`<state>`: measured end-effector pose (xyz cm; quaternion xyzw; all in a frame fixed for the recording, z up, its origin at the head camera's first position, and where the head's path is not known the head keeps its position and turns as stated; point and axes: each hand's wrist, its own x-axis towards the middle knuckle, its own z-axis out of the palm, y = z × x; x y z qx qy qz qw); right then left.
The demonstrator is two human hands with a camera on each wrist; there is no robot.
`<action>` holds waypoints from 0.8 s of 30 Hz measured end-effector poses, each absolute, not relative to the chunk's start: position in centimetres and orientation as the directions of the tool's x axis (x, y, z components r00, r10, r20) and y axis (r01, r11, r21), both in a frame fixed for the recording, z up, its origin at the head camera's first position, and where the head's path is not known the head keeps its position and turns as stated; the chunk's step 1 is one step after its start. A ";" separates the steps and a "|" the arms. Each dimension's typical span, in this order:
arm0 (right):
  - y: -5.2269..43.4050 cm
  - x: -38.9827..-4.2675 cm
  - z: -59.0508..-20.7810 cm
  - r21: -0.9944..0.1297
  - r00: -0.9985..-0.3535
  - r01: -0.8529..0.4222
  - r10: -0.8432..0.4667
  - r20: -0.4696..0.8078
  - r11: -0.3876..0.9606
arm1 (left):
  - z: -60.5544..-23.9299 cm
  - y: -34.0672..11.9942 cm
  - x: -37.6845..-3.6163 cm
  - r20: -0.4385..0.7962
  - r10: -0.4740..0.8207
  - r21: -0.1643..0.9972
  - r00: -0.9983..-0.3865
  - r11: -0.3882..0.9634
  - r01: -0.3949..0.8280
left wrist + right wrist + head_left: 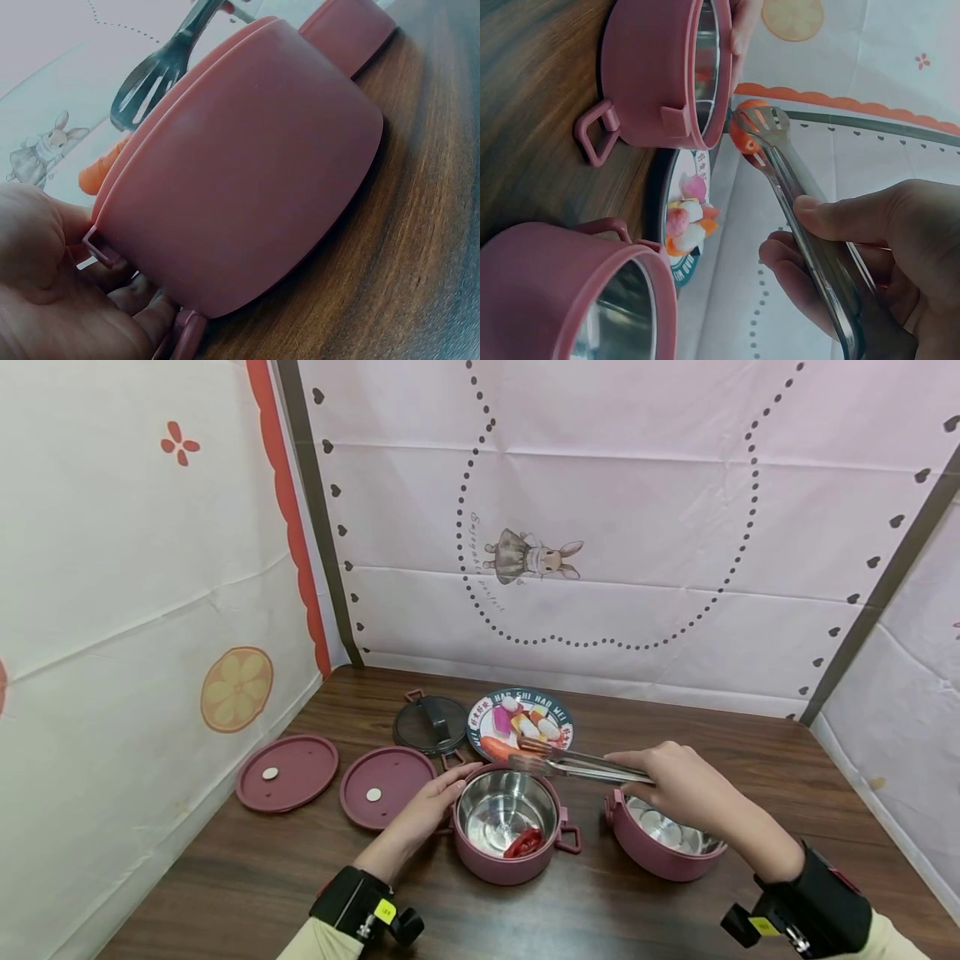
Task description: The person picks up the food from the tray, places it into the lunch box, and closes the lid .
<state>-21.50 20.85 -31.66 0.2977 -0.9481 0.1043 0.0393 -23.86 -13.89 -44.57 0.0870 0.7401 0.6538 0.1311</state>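
dark wood table [247,877], walled on three sides by pale printed sheets; rabbit drawing [531,558] on the back one. two maroon lids [287,772] lie flat at left, near the left sheet, a dark lid [431,724] behind them. open wood at the near edge and far right.

left hand [422,817] rests against the left wall of the near pink pot [507,827], fingers loosely straight along its side, curled round nothing. pot upright, steel inside, a red piece [527,842] at its bottom.

right hand [686,787] grips steel tongs [577,766], thumb on top, fingers curled beneath. tongs lie nearly level, long axis right to left, tips over the pot's far rim beside the food plate [519,727]; jaws nearly together. second pink pot [663,837] sits under the right wrist.
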 end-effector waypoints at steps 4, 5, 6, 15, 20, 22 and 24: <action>21.2 -20.8 -31.8 -0.185 -0.807 -0.591 -0.575 0.134 0.785 | -44.5 -14.0 -23.8 -0.065 0.314 0.991 -0.947 0.134 -0.023; 21.3 -20.6 -31.9 -0.189 -0.804 -0.595 -0.580 0.131 0.781 | -44.5 -14.0 -23.8 -0.059 0.322 0.991 -0.945 0.135 -0.016; 21.4 -20.5 -31.9 -0.187 -0.800 -0.600 -0.586 0.131 0.777 | -44.6 -14.0 -23.9 -0.054 0.326 0.991 -0.944 0.135 -0.011; 21.5 -20.1 -32.6 -0.113 -0.763 -0.643 -0.622 0.177 0.757 | -44.5 -13.9 -23.9 -0.067 0.310 0.991 -0.948 0.132 -0.027; 21.6 -20.0 -32.3 -0.124 -0.762 -0.644 -0.622 0.180 0.755 | -44.4 -13.9 -23.9 -0.074 0.309 0.990 -0.948 0.133 -0.033; 21.7 -19.9 -32.1 -0.146 -0.765 -0.642 -0.616 0.188 0.752 | -44.5 -14.0 -23.9 -0.074 0.314 0.991 -0.947 0.133 -0.034; 21.8 -19.9 -31.9 -0.158 -0.766 -0.641 -0.610 0.204 0.751 | -44.5 -14.1 -23.9 -0.076 0.314 0.990 -0.947 0.134 -0.035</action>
